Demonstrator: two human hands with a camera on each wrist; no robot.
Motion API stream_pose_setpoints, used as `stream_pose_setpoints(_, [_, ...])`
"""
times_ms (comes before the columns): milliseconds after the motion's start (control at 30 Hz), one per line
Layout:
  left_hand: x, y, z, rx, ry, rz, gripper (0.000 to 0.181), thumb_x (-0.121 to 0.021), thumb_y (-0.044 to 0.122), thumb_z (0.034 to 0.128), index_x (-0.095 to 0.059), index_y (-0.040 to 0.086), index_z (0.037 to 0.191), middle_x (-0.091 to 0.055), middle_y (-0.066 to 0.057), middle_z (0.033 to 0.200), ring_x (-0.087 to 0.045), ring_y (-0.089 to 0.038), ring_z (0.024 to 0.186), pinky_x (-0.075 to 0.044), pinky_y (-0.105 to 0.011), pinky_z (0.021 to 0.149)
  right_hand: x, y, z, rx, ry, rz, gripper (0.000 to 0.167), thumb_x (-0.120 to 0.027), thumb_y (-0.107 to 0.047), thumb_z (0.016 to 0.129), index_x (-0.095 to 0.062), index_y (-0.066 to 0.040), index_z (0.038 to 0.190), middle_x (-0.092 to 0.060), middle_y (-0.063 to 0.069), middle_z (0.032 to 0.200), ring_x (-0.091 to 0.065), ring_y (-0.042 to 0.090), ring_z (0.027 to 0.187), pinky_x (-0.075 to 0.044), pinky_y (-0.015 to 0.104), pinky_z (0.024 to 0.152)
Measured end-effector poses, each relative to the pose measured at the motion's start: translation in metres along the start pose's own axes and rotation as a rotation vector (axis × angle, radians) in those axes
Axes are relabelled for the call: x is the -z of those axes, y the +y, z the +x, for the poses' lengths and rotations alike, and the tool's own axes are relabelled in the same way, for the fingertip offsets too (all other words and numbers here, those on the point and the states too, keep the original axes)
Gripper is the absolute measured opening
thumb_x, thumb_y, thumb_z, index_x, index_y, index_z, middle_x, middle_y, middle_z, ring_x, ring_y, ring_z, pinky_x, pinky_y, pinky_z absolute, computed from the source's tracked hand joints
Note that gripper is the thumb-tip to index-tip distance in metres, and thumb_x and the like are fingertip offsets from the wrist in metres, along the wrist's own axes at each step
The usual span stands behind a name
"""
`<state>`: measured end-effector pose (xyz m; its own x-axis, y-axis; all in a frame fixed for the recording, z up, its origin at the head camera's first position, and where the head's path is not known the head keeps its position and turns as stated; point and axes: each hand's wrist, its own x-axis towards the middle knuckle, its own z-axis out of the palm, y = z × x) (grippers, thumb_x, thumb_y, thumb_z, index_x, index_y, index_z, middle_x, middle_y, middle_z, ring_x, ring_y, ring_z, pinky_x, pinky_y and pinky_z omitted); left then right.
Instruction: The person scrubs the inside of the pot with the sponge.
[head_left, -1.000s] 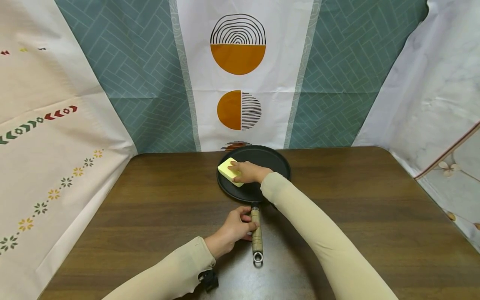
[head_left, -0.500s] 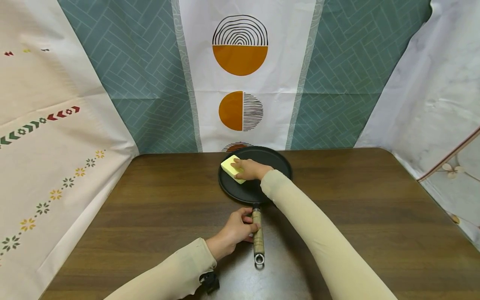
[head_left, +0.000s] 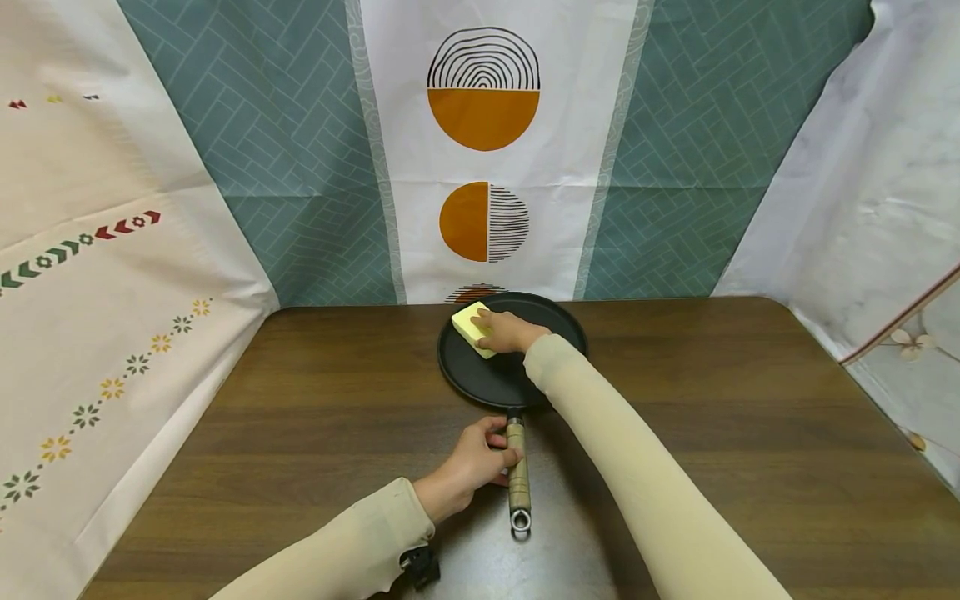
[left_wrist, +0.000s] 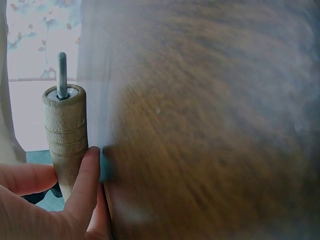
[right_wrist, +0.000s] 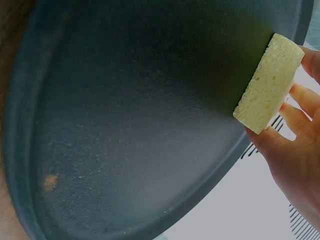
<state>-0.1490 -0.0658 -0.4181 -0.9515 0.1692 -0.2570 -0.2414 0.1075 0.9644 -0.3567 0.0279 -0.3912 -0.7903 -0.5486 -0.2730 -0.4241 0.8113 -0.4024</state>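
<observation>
Sponge shifted up-right on the pan, near frame centre.
Right hand grips it; left hand pinches the handle, lower centre.

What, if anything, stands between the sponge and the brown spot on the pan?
Nothing visible: in the right wrist view, only the pan itself lies between the sponge in the right hand and the brown spot.
</observation>
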Motion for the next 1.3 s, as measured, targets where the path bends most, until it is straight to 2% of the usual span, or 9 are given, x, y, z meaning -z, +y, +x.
stream_pose_setpoints(733, [-0.003,-0.003,-0.001,-0.006,0.004,-0.017,0.053,-0.064,-0.011,0.0822,-0.042,-0.013,0.131,-0.043,-0.015,0.096,-0.054,-0.022,0.074,-0.059,-0.037,0.058,0.004,0.024,-0.002,-0.1,0.035,-0.035,0.062,-0.049,-0.032,0.1,-0.023,-0.014,0.153,-0.013,0.009,0.16,-0.021,0.032,0.142,-0.027,0.044,0.113])
stream_pose_setpoints(1300, [-0.001,-0.003,0.001,-0.025,0.009,-0.006,0.056,-0.063,-0.011,0.0818,-0.039,-0.016,0.132,-0.043,-0.017,0.097,-0.054,-0.021,0.073,-0.058,-0.036,0.058,0.012,0.041,-0.01,-0.116,0.033,-0.045,0.063,-0.046,-0.032,0.101,-0.02,-0.011,0.154,-0.012,0.014,0.159,-0.018,0.036,0.143,-0.026,0.047,0.113])
